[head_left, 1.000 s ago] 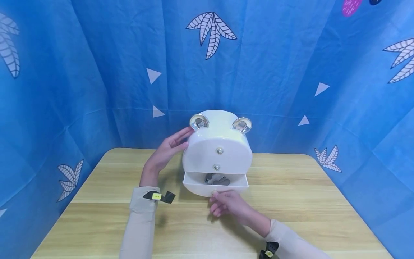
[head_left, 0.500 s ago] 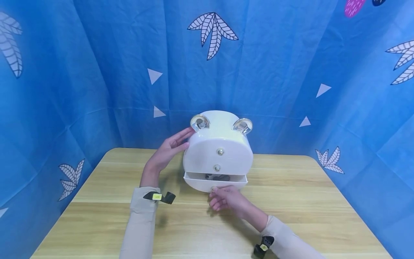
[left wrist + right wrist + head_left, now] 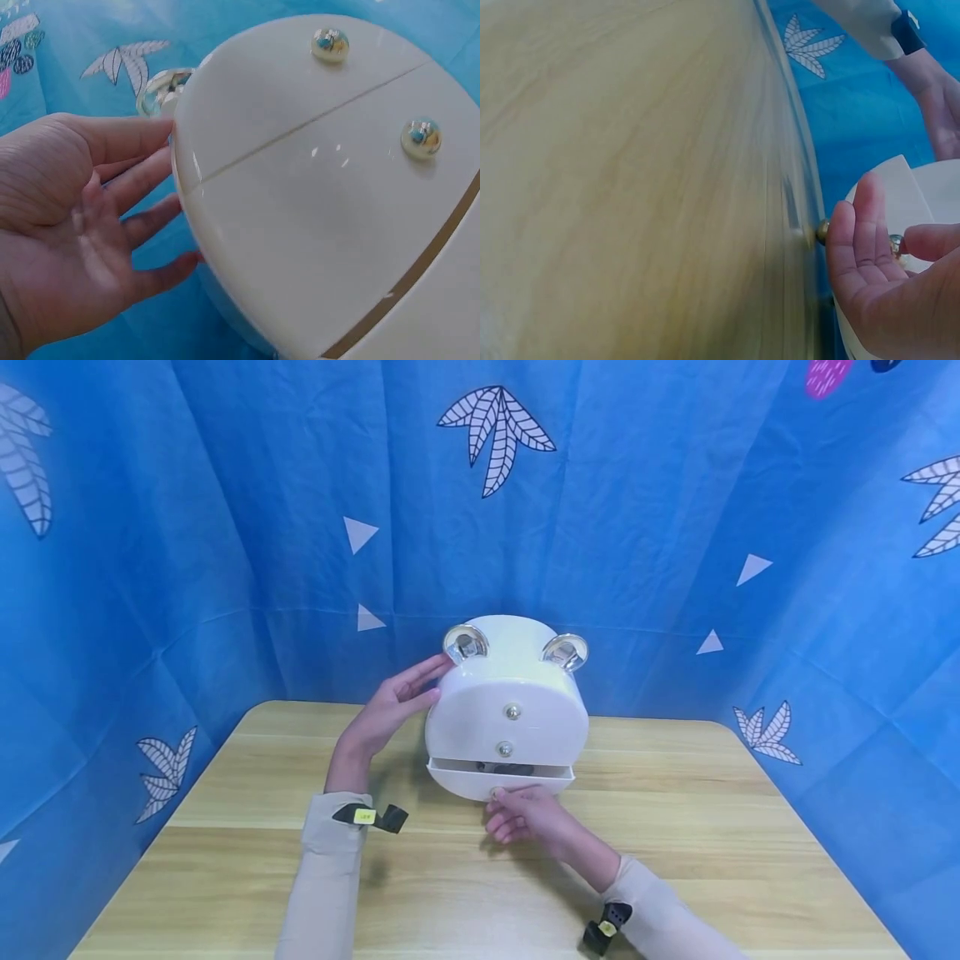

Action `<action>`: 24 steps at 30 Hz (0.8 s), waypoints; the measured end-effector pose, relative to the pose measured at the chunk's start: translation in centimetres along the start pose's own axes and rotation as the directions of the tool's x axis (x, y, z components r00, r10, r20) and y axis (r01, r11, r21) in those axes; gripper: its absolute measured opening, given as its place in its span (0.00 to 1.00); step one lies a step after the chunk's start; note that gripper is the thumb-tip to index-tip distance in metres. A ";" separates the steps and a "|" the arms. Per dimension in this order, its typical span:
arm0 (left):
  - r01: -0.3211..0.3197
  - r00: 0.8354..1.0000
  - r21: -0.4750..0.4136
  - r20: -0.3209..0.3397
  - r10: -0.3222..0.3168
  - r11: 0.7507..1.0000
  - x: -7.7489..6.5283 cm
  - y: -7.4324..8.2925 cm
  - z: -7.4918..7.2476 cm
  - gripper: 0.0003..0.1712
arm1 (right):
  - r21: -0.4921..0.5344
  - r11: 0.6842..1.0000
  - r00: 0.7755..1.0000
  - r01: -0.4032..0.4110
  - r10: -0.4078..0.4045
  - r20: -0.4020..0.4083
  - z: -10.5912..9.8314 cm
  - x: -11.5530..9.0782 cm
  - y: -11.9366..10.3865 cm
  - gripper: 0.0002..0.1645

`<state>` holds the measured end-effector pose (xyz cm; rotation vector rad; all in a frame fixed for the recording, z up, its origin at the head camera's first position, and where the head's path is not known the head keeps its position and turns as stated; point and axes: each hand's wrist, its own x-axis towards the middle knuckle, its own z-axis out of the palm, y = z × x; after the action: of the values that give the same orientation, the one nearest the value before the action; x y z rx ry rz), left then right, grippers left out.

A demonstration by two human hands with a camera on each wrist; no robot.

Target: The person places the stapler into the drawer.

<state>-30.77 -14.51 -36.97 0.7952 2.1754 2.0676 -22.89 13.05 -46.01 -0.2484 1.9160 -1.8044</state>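
Note:
A glossy white storage box [image 3: 468, 722] with rounded sides and two silver ears stands on the table, and two round metallic knobs show on its upper drawers. Its bottom drawer [image 3: 453, 783] sticks out a little, with a dark object [image 3: 513, 770] partly visible inside. My right hand [image 3: 536, 818] pinches that drawer's knob [image 3: 896, 244] between thumb and fingers. On the other side, my left hand [image 3: 67, 232] rests its extended fingertips against the box's left edge, just below the left ear [image 3: 466, 645].
The wooden table [image 3: 675, 827] has rounded back corners. Blue cloth [image 3: 637, 527] with leaf and triangle prints hangs behind it and along both sides. Black straps circle both sleeves, the left strap [image 3: 371, 816] near the table's left half.
My right hand has moved toward the box, and the bottom drawer has slid inward, leaving a narrower gap that hides more of its contents. My left hand stays against the box.

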 end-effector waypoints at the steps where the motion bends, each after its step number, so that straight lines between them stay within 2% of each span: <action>1: -0.006 1.000 0.007 -0.023 0.007 1.000 0.1 0.1 0.2 0.33 | -0.001 1.000 1.000 0.001 -0.001 -0.002 0.0 0.0 0.0 0.26; 5: -0.001 0.986 0.023 -0.167 0.004 1.000 0.5 0.8 1.3 0.30 | -0.003 1.000 1.000 0.008 -0.008 -0.009 0.2 0.0 -0.1 0.26; 8: 0.044 0.958 -0.004 -0.282 -0.043 0.999 1.0 1.2 2.3 0.27 | -0.005 1.000 1.000 0.008 -0.008 -0.008 0.3 -0.1 -0.2 0.25; 10: 0.069 0.940 -0.029 -0.333 -0.075 0.997 1.3 1.4 2.8 0.26 | -0.007 1.000 1.000 0.003 -0.003 -0.007 0.3 -0.1 -0.1 0.25; 12: 0.083 0.929 -0.039 -0.358 -0.091 0.996 1.6 1.7 3.0 0.24 | -0.009 1.000 1.000 -0.003 0.003 -0.005 0.3 -0.2 -0.1 0.25; 19: 0.088 0.931 -0.003 -0.355 -0.083 0.996 3.2 2.9 2.9 0.26 | -0.005 1.000 1.000 -0.002 0.002 0.004 0.1 -0.2 -0.1 0.25; 24: 0.083 0.918 0.069 -0.394 -0.049 0.994 3.8 3.1 2.9 0.25 | 0.006 1.000 1.000 0.001 -0.001 0.002 0.2 -0.1 -0.1 0.24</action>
<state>-32.02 -10.43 -33.19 0.3196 2.4560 2.2756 -22.76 12.94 -45.94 -0.2488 1.9094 -1.8090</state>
